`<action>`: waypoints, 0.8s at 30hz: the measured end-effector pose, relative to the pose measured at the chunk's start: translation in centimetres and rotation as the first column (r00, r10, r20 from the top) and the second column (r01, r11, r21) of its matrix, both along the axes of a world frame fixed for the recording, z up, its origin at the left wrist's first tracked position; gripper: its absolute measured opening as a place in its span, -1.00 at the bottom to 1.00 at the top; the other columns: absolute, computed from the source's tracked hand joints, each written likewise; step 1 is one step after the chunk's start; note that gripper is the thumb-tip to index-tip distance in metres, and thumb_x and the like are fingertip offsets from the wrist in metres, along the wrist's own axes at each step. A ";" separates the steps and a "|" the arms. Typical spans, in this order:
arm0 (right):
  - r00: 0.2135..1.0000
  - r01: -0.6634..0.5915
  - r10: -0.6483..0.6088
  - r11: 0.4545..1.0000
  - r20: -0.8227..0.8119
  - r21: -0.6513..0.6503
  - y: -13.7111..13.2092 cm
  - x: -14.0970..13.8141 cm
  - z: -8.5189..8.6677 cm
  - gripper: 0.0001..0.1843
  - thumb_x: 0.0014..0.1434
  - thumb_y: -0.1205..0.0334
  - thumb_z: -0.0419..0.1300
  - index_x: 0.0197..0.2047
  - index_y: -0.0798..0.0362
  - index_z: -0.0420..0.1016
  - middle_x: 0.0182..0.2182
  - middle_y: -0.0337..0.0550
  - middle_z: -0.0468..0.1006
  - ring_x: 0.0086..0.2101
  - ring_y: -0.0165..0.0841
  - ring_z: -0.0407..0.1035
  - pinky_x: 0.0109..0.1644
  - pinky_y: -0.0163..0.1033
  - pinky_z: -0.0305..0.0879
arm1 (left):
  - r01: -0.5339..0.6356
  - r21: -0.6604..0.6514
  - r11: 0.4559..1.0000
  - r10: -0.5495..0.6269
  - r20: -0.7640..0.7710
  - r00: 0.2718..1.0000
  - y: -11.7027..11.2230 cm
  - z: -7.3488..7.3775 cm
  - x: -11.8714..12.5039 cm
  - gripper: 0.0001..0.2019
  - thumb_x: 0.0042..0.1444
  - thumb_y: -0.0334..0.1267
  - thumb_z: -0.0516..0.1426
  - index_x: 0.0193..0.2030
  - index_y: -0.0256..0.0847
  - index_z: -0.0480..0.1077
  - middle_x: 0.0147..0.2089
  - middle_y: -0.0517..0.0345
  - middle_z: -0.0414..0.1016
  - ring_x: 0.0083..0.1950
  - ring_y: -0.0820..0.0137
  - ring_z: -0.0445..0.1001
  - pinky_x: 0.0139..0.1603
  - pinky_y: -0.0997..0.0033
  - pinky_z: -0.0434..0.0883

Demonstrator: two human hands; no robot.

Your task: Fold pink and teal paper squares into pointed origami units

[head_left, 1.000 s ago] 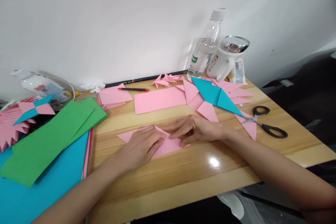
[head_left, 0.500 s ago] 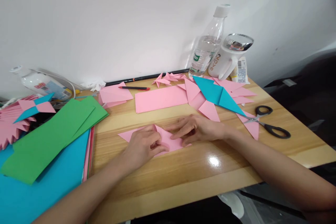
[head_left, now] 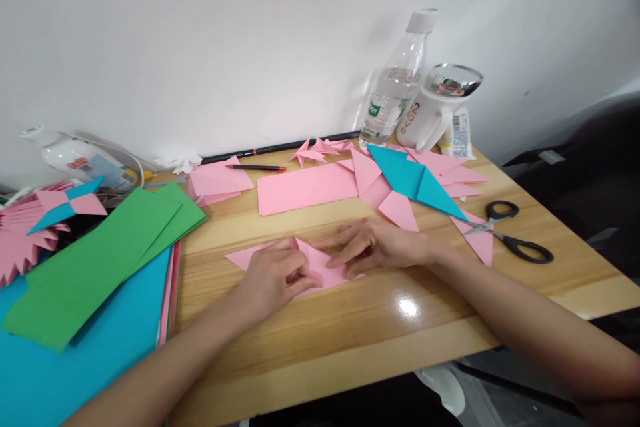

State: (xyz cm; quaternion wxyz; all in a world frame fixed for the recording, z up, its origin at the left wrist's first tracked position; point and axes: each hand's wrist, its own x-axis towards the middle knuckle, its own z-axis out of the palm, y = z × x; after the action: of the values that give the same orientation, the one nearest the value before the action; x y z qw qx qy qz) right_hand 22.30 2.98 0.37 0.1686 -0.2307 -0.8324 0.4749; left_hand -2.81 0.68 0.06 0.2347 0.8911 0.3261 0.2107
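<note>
Watching via the head cam, I saw the L hand [head_left: 274,275] w/ its thumb stretched out over the near part of the pink sheet [head_left: 323,271], where a sec earlier it was tucked in closer to the fingers; the R hand [head_left: 377,243] had hardly shifted. I took that to mean the L was pressing or guiding the fold while the R steadied the paper, tho that's only my judgement. Sheet lay on the bench [head_left: 350,343], btwn & partly under both hands, pointed at its L end, w/ a raised edge beside the L fingers. L grip was narrow, fingers curled over the paper; couldn't tell if it truly pinched a layer. R grip was part-spread, fingertips & thumb touching the sheet, not closed round it.

Beyond the hands lay a long pink strip [head_left: 310,189], w/ pink squares [head_left: 217,181] to its L & a black-red pencil [head_left: 256,167] partly across them. To the R, a blue folded piece [head_left: 405,179] overlapped pink folded pieces [head_left: 399,211]; scissors [head_left: 530,251] sat just past, blades over a pink triangle [head_left: 481,248]. Far L: green strips [head_left: 95,267] on a blue sheet [head_left: 50,373]. Re room: clear bottle [head_left: 393,100] & white mug [head_left: 416,125] stood by the pale wall [head_left: 225,47]; R side was dark, too murky to read
</note>
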 end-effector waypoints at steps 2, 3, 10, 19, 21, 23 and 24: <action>1.000 0.000 0.000 1.000 0.001 0.005 0.0 0.0 0.0 -0.64 0.12 0.29 0.28 0.00 -0.18 0.52 0.16 -0.24 0.38 0.07 -0.29 0.35 0.12 -0.24 0.28 | 0.002 0.005 1.000 -0.002 0.001 1.000 0.0 0.0 0.0 -0.67 0.16 -0.14 0.17 -0.55 -0.23 0.26 -0.56 0.23 0.33 -0.45 0.45 0.23 -0.46 0.49 0.13; 1.000 0.000 0.000 1.000 0.000 0.004 0.0 0.0 0.0 -0.64 0.12 0.29 0.28 0.00 -0.18 0.52 0.16 -0.24 0.38 0.07 -0.29 0.36 0.11 -0.24 0.28 | 0.002 0.007 1.000 -0.002 0.001 1.000 0.0 0.0 0.0 -0.67 0.16 -0.14 0.17 -0.55 -0.23 0.26 -0.56 0.23 0.33 -0.44 0.45 0.23 -0.46 0.49 0.13; 1.000 -0.007 0.007 1.000 -0.004 0.009 0.0 -0.1 0.1 -0.63 0.11 0.32 0.29 -0.01 -0.18 0.52 0.16 -0.23 0.38 0.04 -0.31 0.38 0.09 -0.25 0.29 | 0.003 0.017 1.000 -0.003 0.002 1.000 0.0 -0.1 0.0 -0.66 0.14 -0.14 0.19 -0.56 -0.23 0.24 -0.57 0.26 0.30 -0.47 0.47 0.23 -0.46 0.50 0.12; 1.000 -0.012 0.011 0.999 0.009 0.035 0.0 0.0 0.1 -0.65 0.10 0.32 0.30 -0.04 -0.17 0.54 0.18 -0.23 0.35 0.06 -0.29 0.35 0.12 -0.22 0.25 | 0.009 0.010 1.000 -0.009 -0.016 1.000 0.0 0.1 -0.1 -0.67 0.14 -0.13 0.19 -0.55 -0.22 0.26 -0.56 0.27 0.30 -0.46 0.47 0.23 -0.46 0.49 0.13; 1.000 -0.012 0.011 0.999 0.009 0.035 0.0 0.0 0.2 -0.66 0.10 0.32 0.30 -0.04 -0.18 0.54 0.18 -0.23 0.35 0.05 -0.30 0.36 0.12 -0.22 0.26 | 0.012 0.007 1.000 -0.011 -0.017 1.000 0.0 0.1 -0.1 -0.68 0.13 -0.13 0.19 -0.54 -0.22 0.26 -0.55 0.27 0.31 -0.46 0.48 0.24 -0.46 0.49 0.13; 1.000 -0.009 0.009 0.999 0.010 0.030 0.0 -0.1 0.2 -0.67 0.11 0.31 0.29 -0.04 -0.18 0.55 0.17 -0.23 0.36 0.03 -0.30 0.38 0.10 -0.23 0.27 | 0.015 0.010 1.000 -0.015 -0.005 1.000 0.0 0.0 -0.1 -0.68 0.12 -0.14 0.20 -0.54 -0.23 0.26 -0.55 0.27 0.31 -0.46 0.48 0.23 -0.46 0.49 0.13; 1.000 -0.008 0.008 1.000 0.010 0.026 0.0 -0.1 0.2 -0.67 0.11 0.30 0.29 -0.04 -0.18 0.55 0.17 -0.23 0.37 0.02 -0.31 0.38 0.09 -0.24 0.28 | 0.015 0.012 1.000 -0.015 -0.001 1.000 0.1 0.0 -0.1 -0.68 0.12 -0.14 0.21 -0.54 -0.23 0.25 -0.55 0.27 0.31 -0.47 0.48 0.23 -0.46 0.50 0.13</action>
State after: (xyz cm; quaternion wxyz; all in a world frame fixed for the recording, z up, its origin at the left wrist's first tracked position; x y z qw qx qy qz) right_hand 22.23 2.95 0.59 0.1654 -0.2275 -0.8402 0.4637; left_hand -2.87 0.73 0.05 0.2308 0.8950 0.3184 0.2107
